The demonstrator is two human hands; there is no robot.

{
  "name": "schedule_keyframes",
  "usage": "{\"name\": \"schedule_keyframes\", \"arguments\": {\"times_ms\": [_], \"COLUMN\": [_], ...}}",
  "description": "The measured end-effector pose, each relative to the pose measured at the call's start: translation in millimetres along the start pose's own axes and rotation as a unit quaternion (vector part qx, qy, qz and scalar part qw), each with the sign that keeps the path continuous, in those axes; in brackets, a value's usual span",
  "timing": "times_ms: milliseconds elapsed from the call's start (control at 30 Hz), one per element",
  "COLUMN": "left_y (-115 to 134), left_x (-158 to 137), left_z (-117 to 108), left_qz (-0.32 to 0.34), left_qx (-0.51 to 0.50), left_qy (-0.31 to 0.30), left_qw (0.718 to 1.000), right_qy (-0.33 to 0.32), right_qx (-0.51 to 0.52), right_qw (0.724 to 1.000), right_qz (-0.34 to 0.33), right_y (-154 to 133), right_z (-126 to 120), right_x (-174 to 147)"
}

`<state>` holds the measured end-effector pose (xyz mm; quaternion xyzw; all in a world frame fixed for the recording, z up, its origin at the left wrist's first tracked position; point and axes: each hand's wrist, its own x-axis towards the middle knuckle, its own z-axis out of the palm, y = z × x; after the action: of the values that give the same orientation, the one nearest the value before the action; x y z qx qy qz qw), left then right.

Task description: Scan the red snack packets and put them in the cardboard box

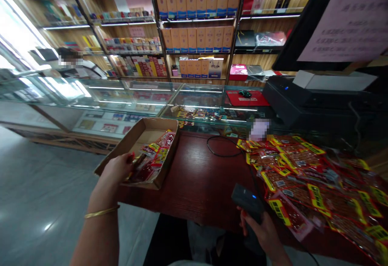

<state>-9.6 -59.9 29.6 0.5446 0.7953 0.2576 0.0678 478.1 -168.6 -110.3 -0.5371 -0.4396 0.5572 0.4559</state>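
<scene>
My right hand [265, 229] is wrapped round the handle of a dark barcode scanner [249, 199], which has a small blue light on top. The scanner is over the front edge of the dark red wooden table [200, 169]. On the left, my left hand [117, 169] reaches over the side of a shallow cardboard box [135, 134]. Its fingers are bent and pinched at a snack packet [139, 161] inside; the grip is partly hidden. More red and yellow snack packets [160, 157] lie at the box's right side.
A large spread of snack packets [303, 177] covers the table's right side. A black cable [224, 155] loops behind the scanner. Beyond are a glass display counter [136, 96], a mouse [245, 93] on a red mat and a monitor [303, 31]. Another person [81, 70] is far left.
</scene>
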Motion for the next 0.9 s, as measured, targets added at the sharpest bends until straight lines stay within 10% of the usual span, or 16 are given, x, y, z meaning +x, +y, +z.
{"name": "schedule_keyframes", "arguments": {"times_ms": [133, 267, 400, 500, 700, 900], "left_y": [61, 127, 148, 142, 128, 131], "left_x": [-41, -79, -103, -114, -125, -131], "left_z": [-4, 57, 140, 180, 203, 197], "left_qz": [-0.027, -0.126, -0.188, -0.130, 0.108, 0.150], "left_qx": [-0.349, -0.644, -0.680, -0.667, -0.493, -0.443], "left_qy": [0.073, -0.184, -0.237, -0.234, -0.152, -0.183], "left_qw": [0.934, 0.732, 0.668, 0.695, 0.850, 0.865], "right_qy": [0.004, 0.011, 0.023, 0.060, 0.099, 0.106], "right_qx": [-0.003, -0.003, -0.038, -0.068, -0.097, -0.168], "right_qw": [1.000, 1.000, 0.999, 0.996, 0.990, 0.980], "right_qz": [0.019, 0.007, 0.004, -0.011, -0.014, -0.026], "right_y": [13, 9, -3, -9, -9, -22], "right_z": [-6, -3, 7, 15, 20, 12], "right_x": [3, 2, -3, -8, -17, -23]}}
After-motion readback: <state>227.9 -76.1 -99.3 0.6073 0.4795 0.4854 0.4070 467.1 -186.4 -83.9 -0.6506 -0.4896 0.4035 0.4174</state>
